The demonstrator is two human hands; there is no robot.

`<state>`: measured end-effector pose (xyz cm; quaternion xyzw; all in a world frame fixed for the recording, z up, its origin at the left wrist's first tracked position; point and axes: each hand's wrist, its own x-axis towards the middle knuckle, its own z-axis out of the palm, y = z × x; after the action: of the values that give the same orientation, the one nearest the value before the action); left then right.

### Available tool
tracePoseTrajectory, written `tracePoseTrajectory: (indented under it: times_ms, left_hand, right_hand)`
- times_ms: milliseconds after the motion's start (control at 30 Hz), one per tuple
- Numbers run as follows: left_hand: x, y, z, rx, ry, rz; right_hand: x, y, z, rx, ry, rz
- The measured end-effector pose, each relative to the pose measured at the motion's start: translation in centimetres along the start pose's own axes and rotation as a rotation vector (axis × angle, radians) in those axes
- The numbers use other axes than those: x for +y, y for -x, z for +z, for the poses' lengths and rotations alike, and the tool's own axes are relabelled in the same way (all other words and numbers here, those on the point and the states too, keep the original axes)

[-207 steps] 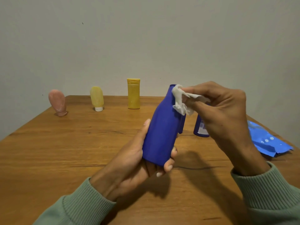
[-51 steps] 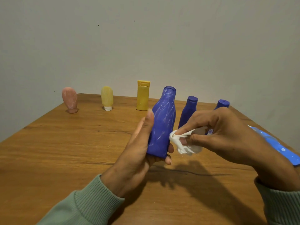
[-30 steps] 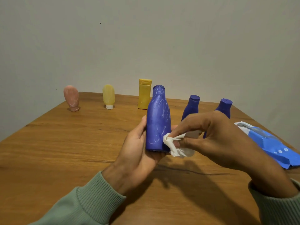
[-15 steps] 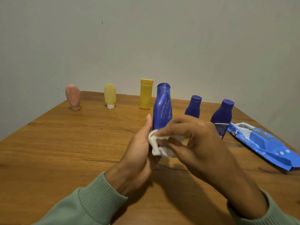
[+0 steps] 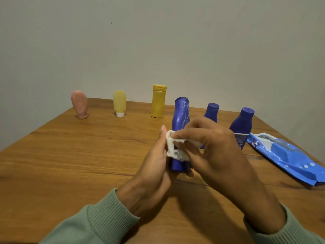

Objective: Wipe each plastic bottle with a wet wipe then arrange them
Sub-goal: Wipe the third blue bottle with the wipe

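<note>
Blue bottle (image 5: 181,117), upright over mid tabletop (image 5: 88,155): midsection hidden by wet wipe (image 5: 173,147) pinched in right hand (image 5: 216,150), base gripped by left hand (image 5: 154,166), exposed neck glossy and streaked; wipes pack (image 5: 290,161) cut off right.

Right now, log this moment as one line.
step: wiping | left hand: holds tall blue plastic bottle | right hand: presses white wet wipe on it
</note>
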<state>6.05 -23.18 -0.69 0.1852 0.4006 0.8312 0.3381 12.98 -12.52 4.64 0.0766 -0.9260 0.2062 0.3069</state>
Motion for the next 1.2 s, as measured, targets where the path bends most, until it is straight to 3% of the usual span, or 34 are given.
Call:
tracePoseTrajectory:
  times_ms: [167, 233, 500, 567, 800, 867, 1033, 1200]
  left_hand:
    - [0.8, 0.0, -0.5, -0.04, 0.126, -0.094]
    - [0.7, -0.2, -0.7, -0.02, 0.111, -0.087]
    - [1.0, 0.0, 0.1, -0.014, 0.033, 0.011]
    - [1.1, 0.1, 0.2, -0.004, 0.091, -0.022]
    - [0.8, 0.3, 0.1, -0.063, 0.181, -0.141]
    - [1.0, 0.2, 0.2, -0.073, 0.19, -0.134]
    - [1.1, -0.3, 0.3, -0.039, 0.171, -0.065]
    - [1.0, -0.3, 0.4, -0.044, 0.233, -0.074]
  right_hand:
    - [-0.9, 0.0, -0.9, -0.312, -0.011, -0.041]
    - [-0.8, 0.0, -1.3, -0.352, 0.0, -0.067]
    - [1.1, -0.2, -1.5, -0.082, -0.005, -0.008]
    - [0.7, 0.0, -1.1, -0.095, -0.039, -0.041]
    - [-0.6, -0.1, -2.1, -0.397, 0.013, -0.153]
    - [0.0, -0.2, -2.6, -0.364, -0.035, -0.148]
    - [1.1, -0.3, -1.8, -0.093, -0.063, -0.105]
    - [1.3, -0.4, -2.1, -0.134, -0.084, -0.106]
